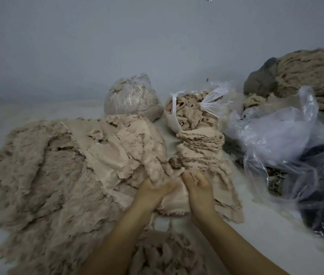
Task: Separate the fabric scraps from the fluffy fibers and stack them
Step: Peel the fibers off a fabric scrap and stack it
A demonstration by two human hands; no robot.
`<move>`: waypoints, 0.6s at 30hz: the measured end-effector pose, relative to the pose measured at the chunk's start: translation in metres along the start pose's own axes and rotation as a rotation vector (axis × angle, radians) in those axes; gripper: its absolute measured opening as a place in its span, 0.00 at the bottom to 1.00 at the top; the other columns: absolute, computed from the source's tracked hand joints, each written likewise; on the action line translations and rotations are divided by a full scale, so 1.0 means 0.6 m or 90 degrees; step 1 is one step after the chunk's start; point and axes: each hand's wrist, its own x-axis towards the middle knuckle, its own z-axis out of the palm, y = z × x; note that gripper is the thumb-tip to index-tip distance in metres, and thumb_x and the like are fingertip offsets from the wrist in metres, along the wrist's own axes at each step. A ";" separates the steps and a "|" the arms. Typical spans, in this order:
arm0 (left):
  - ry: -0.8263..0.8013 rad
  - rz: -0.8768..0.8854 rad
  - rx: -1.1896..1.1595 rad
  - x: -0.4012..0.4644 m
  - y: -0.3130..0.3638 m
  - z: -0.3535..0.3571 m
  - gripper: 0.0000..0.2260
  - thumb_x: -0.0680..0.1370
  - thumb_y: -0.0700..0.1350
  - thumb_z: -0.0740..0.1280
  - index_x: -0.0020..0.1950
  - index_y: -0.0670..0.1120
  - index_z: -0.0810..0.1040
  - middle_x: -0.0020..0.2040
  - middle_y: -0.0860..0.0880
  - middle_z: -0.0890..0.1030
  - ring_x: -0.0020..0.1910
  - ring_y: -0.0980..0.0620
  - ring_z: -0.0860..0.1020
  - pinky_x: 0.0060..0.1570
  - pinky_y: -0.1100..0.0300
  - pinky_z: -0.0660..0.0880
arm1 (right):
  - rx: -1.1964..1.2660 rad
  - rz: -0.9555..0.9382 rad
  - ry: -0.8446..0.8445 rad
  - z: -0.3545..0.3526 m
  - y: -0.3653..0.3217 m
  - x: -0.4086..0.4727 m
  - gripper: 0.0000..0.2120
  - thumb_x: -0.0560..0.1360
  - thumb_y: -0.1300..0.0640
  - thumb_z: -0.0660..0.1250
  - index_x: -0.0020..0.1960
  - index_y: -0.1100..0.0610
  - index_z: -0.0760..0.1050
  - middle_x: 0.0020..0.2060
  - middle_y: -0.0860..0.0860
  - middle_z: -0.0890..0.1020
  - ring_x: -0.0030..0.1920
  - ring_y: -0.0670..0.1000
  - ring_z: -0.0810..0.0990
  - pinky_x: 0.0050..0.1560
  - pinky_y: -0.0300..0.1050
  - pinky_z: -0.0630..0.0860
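Both hands (177,191) clutching a fabric scrap (175,203) between fiber heap (44,171) and stack (201,147).

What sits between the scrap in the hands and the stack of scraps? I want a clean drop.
Nothing visible. Both the left hand and right hand grip the scrap right at the foot of the stack, with no bag or fluff between them.
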 end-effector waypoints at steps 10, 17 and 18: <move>0.211 -0.097 0.032 0.035 0.001 0.007 0.10 0.77 0.50 0.68 0.47 0.43 0.79 0.43 0.45 0.83 0.42 0.46 0.82 0.46 0.54 0.78 | -0.138 -0.005 -0.003 -0.009 0.026 0.056 0.14 0.80 0.57 0.62 0.35 0.56 0.68 0.31 0.54 0.74 0.36 0.52 0.73 0.40 0.49 0.71; 0.283 -0.048 -0.008 0.068 0.048 -0.028 0.16 0.75 0.52 0.69 0.54 0.42 0.79 0.44 0.44 0.84 0.41 0.46 0.82 0.40 0.57 0.78 | -0.412 -0.015 -0.271 -0.030 0.024 0.050 0.21 0.79 0.56 0.63 0.31 0.48 0.59 0.26 0.43 0.63 0.29 0.42 0.62 0.29 0.36 0.60; 0.288 -0.047 -0.024 0.070 0.055 -0.031 0.17 0.74 0.53 0.70 0.55 0.41 0.78 0.45 0.44 0.83 0.43 0.45 0.82 0.41 0.56 0.78 | -0.491 -0.017 -0.372 -0.040 0.028 0.042 0.20 0.79 0.55 0.63 0.31 0.50 0.60 0.26 0.45 0.64 0.28 0.42 0.62 0.30 0.38 0.59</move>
